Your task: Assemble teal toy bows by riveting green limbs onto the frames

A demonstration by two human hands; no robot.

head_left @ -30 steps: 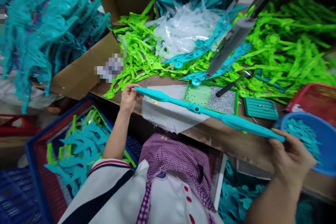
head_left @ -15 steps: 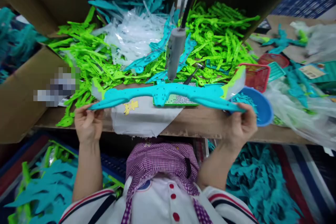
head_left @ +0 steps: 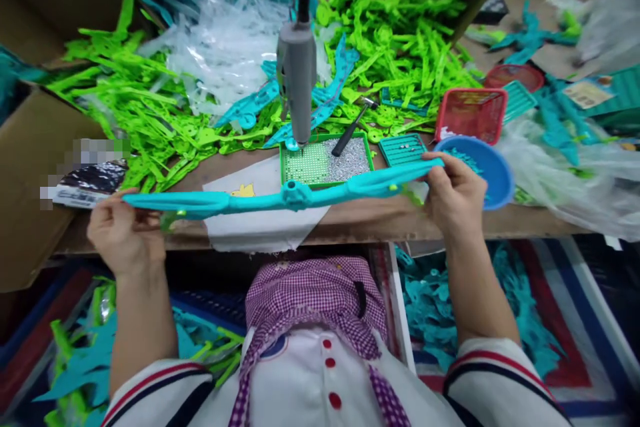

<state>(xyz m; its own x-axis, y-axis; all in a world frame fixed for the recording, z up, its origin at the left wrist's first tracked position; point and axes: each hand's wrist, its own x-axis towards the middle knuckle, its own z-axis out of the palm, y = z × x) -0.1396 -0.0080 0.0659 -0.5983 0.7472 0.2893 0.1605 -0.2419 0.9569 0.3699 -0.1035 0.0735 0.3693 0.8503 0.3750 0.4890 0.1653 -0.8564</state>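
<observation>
Both hands, left (head_left: 129,230) and right (head_left: 456,190), clamped on opposite ends of turquoise bow (head_left: 260,201), held above front edge of surface (head_left: 370,221); pouch (head_left: 93,180) print unreadable.

Both forearms reach forward and spread wide apart, the short sleeves ending above the elbows. The left hand (head_left: 127,232) is at the far left, its fingers bent and thumb closed toward them in a pinch. The right hand (head_left: 456,195), slightly farther forward, pinches likewise between thumb and fingers, its back partly showing. Both wrists look nearly straight.
</observation>
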